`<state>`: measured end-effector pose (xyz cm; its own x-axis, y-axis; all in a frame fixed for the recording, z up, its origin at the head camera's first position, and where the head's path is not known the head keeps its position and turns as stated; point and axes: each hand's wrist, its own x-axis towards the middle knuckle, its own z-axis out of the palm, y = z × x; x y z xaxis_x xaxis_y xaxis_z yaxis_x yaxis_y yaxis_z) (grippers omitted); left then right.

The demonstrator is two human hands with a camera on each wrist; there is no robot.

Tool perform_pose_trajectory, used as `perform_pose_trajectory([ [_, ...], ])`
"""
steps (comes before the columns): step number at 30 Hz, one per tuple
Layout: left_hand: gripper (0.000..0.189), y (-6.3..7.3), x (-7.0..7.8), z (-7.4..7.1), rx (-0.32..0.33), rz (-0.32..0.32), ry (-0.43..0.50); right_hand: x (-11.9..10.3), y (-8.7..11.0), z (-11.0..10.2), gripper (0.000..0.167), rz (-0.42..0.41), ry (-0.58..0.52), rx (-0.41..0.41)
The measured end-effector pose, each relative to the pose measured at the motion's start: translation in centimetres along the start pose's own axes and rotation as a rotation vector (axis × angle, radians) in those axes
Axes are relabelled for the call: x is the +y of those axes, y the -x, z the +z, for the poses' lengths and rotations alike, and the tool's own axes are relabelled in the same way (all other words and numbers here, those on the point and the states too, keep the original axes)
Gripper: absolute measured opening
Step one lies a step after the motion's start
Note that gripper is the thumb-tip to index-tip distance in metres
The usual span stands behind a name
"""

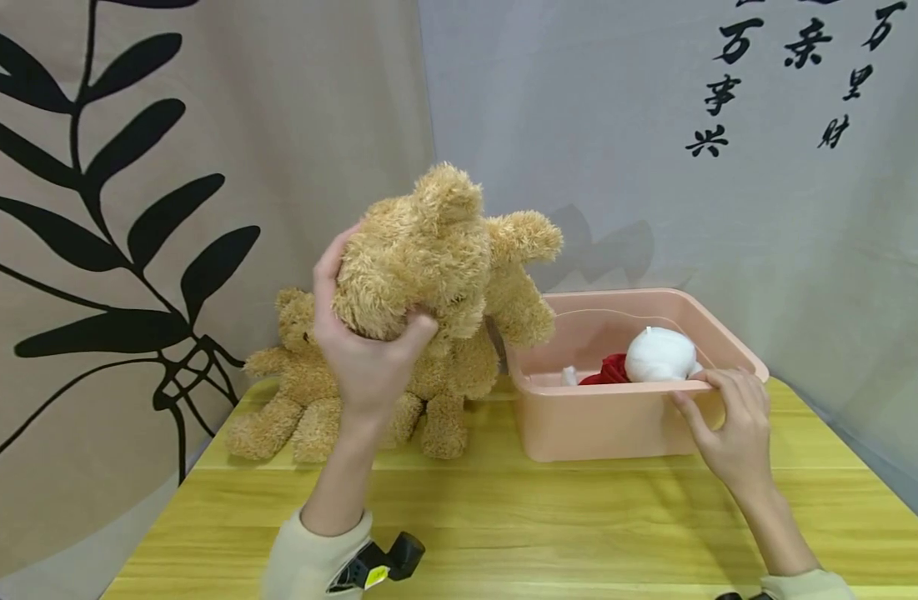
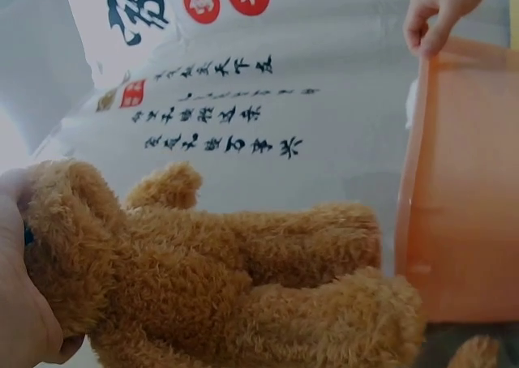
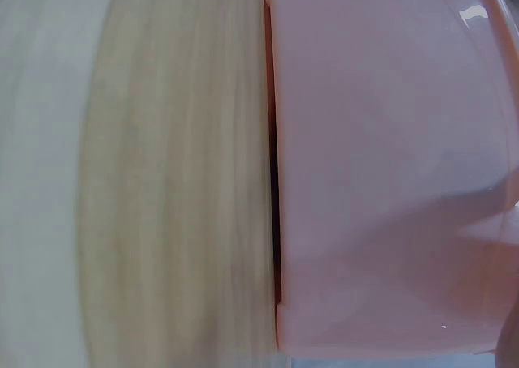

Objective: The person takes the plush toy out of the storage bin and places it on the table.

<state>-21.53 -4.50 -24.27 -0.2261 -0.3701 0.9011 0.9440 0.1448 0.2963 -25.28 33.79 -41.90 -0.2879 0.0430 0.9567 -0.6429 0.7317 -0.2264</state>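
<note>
In my head view, the left hand (image 1: 357, 354) is at the centre, its fingers and thumb spread wide around the head of a tan teddy bear (image 1: 447, 258), gripping it. I see that bear tilted, in the middle of the frame, its limbs pointing right toward a pink bin (image 1: 609, 427). At right, the right hand (image 1: 739, 429) pinches the bin's near rim, fingers over the top and thumb outside. In the bin I make out a white plush (image 1: 659, 354) and a red cloth-like piece (image 1: 607, 371). A second bear (image 1: 304, 375) sits left of centre on the wooden table (image 1: 549, 525); more tan fur shows beside it, partly hidden from me.
</note>
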Motion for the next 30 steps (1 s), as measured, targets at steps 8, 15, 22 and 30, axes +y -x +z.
perform_pose_trajectory([
  [8, 0.07, -0.7, -0.7, -2.5, 0.043, 0.004, -0.022, 0.0, 0.0, 0.0, 0.071, -0.002, 0.002, 0.001],
  [15, 0.071, -1.1, -0.7, -4.3, 0.037, -0.04, -0.061, 0.0, 0.0, 0.0, 0.071, -0.005, 0.001, 0.0],
  [22, 0.069, -0.9, -1.3, -5.9, 0.048, -0.061, -0.069, 0.1, 0.1, 0.1, 0.07, -0.005, 0.005, 0.0],
  [30, 0.068, -0.9, -1.9, -7.7, 0.021, -0.076, -0.068, 0.3, 0.1, 0.1, 0.07, -0.005, 0.003, -0.001],
])
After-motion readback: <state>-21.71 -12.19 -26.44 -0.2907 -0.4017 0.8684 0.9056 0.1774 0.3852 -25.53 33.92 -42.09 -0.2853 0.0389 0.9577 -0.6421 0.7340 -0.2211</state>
